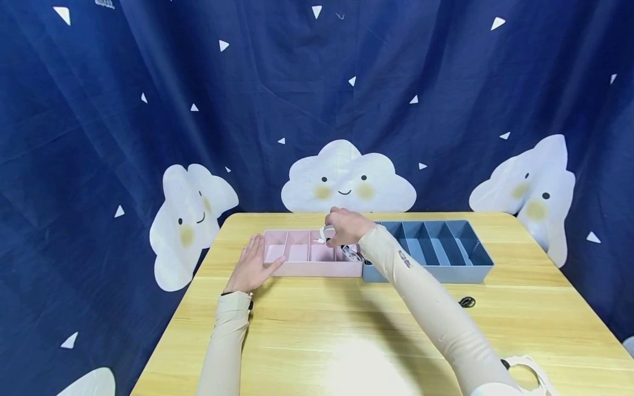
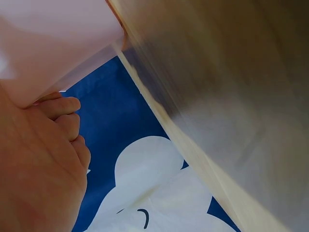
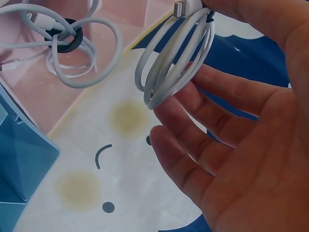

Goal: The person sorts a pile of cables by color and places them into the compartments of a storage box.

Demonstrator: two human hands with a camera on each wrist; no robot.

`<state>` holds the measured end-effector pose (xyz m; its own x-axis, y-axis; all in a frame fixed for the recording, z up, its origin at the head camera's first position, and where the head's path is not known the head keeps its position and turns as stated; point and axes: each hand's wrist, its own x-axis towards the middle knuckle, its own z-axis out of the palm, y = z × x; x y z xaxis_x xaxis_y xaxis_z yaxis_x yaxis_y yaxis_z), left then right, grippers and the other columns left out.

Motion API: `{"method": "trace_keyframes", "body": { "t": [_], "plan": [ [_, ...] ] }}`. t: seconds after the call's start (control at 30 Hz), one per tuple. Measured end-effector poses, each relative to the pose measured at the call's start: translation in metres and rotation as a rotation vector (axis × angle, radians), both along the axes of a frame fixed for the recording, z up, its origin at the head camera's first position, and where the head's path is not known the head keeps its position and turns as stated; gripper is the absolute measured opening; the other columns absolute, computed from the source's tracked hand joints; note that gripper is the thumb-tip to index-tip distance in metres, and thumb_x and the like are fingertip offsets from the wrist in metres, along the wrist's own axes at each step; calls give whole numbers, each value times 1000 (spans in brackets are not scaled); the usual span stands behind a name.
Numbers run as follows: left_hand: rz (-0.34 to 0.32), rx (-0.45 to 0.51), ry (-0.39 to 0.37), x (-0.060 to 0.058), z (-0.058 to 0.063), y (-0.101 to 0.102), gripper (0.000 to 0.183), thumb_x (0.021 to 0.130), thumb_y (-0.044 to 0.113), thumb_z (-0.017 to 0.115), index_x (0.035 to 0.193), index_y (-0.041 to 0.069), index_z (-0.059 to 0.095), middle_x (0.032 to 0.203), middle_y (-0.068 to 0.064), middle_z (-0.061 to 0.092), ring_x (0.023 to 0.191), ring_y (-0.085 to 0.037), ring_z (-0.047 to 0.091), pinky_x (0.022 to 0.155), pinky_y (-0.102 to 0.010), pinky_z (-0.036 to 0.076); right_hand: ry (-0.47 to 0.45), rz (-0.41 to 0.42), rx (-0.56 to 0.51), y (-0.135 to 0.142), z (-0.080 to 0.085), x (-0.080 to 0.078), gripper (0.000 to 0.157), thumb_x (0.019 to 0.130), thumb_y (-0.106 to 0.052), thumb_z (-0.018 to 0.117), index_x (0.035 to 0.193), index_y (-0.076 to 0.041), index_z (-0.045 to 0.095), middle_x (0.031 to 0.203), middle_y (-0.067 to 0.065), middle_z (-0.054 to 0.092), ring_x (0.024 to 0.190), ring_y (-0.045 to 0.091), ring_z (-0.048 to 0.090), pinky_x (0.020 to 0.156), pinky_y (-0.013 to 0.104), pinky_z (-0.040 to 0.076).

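Note:
My right hand [image 1: 349, 226] hovers over the pink divided organizer box [image 1: 317, 269], pinching a coiled white charging cable [image 3: 166, 72] between thumb and fingers. A Lightning-type plug [image 3: 180, 8] shows at the top of the coil. Another white charging cable [image 3: 87, 53], bundled with a black tie, lies in the box's right-hand compartment. At the box's left end rests my left hand [image 1: 250, 269], its fingers straight along the outer side wall and its thumb at the front edge. In the left wrist view, the fingers touch the pink wall.
A blue divided organizer box [image 1: 441, 273] stands right of the pink one, partly behind my right forearm. A small black coiled cable [image 1: 467, 302] lies on the table [image 1: 307, 335] before it. Nearer, at the right, is a white cable loop [image 1: 530, 363]. A curtain [image 1: 257, 110] hangs behind.

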<state>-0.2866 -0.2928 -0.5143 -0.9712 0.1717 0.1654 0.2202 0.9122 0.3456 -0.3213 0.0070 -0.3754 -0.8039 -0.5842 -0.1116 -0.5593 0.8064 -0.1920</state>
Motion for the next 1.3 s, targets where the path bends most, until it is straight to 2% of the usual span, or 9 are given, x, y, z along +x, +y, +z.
{"method": "trace_keyframes", "body": {
  "t": [0.67,1.3],
  "plan": [
    [7,-13,5,-2,1,2,105,91,74,41,155,-5,16,165,-20,13,155,-36,11,125,-55,15,7,21,42,-10,-11,-7,57,82,-33,76,130,-5,61,130,9,58,116,25,59,101,38,52],
    [15,-10,-7,-1,0,0,107,90,77,38,155,-4,15,165,-20,13,155,-35,10,126,-54,14,2,24,49,-17,-12,-8,57,82,-33,76,130,-5,61,131,10,57,118,26,58,104,40,50]
  ]
}}
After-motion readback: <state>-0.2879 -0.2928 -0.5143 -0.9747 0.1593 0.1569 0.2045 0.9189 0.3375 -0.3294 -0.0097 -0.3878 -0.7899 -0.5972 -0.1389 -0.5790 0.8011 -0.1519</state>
